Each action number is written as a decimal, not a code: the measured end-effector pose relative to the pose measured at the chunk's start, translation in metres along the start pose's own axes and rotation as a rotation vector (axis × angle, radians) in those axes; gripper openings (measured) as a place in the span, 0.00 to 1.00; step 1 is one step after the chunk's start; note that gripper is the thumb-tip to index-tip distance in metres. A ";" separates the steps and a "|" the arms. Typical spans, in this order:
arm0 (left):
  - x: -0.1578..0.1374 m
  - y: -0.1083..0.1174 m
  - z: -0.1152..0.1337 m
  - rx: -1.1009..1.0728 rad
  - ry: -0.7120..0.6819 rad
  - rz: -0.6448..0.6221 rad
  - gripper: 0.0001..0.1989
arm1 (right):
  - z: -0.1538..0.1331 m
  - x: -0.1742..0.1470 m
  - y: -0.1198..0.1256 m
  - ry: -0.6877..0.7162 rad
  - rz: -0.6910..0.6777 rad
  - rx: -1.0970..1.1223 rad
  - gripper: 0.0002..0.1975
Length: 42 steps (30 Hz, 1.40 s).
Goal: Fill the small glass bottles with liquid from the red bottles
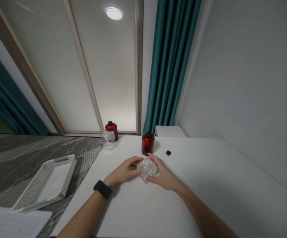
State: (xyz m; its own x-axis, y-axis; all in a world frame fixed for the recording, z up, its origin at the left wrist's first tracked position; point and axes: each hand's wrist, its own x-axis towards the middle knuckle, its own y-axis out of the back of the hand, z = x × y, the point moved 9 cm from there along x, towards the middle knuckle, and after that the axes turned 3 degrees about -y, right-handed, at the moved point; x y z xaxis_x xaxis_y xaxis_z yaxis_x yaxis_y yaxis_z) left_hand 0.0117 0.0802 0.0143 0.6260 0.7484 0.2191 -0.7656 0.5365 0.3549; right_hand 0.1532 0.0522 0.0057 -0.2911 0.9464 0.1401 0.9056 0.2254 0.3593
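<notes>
Between my two hands is a clear, see-through piece [147, 167] with a squarish base and a rounded bulge on top; its exact kind is hard to make out. My left hand [127, 171] grips its left side, fingers curled and thumb at the near edge. On the opposite side, my right hand [162, 173] has its thumb at the front and fingers reaching around the back. Just beyond the piece stands an amber-red bottle [147, 144], upright and uncapped. A small black cap [168, 152] lies to the bottle's right on the white table [143, 211].
At the table's far left corner stands another red bottle [112, 130] with a black cap and white label, a clear piece [108, 142] in front of it. Below the left edge are a white perforated basket [66, 185] and papers [17, 223]. A wall [252, 82] borders the right.
</notes>
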 end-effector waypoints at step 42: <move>0.014 -0.048 0.030 0.276 -0.021 0.009 0.17 | 0.065 -0.033 0.193 -0.071 0.501 -0.253 0.39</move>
State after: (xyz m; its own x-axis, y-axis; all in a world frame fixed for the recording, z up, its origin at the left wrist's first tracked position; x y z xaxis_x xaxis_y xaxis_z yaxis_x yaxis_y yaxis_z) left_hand 0.0617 0.0532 0.0276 0.6247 0.7426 0.2412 -0.7034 0.4012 0.5867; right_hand 0.3581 0.0800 0.0103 0.1843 0.9387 0.2912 0.8231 -0.3093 0.4763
